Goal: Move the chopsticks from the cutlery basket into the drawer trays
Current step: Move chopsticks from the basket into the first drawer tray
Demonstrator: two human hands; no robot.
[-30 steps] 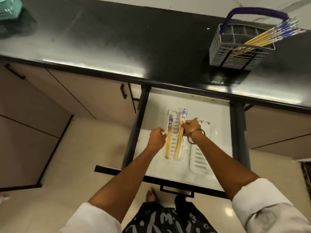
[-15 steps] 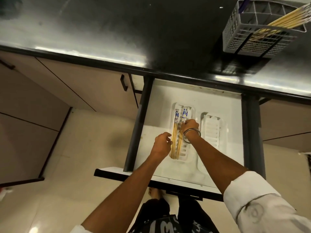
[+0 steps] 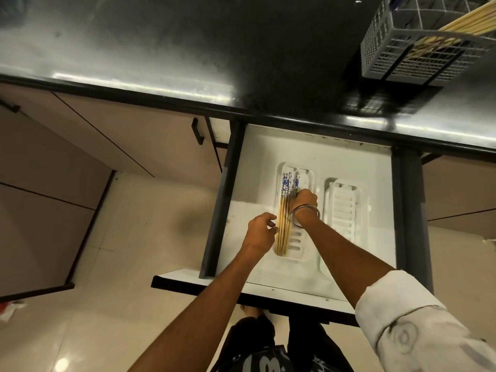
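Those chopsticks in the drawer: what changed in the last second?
The two separate bundles of chopsticks were pushed together along the left tray's left side. The left hand let go and now hovers beside them; the right hand still touches them. The right tray stayed empty, the cutlery basket stocked.

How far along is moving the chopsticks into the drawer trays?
Partway. One bundle of chopsticks lies in the left tray, where the right hand and left hand are at it. More chopsticks remain in the basket; the right tray is empty.
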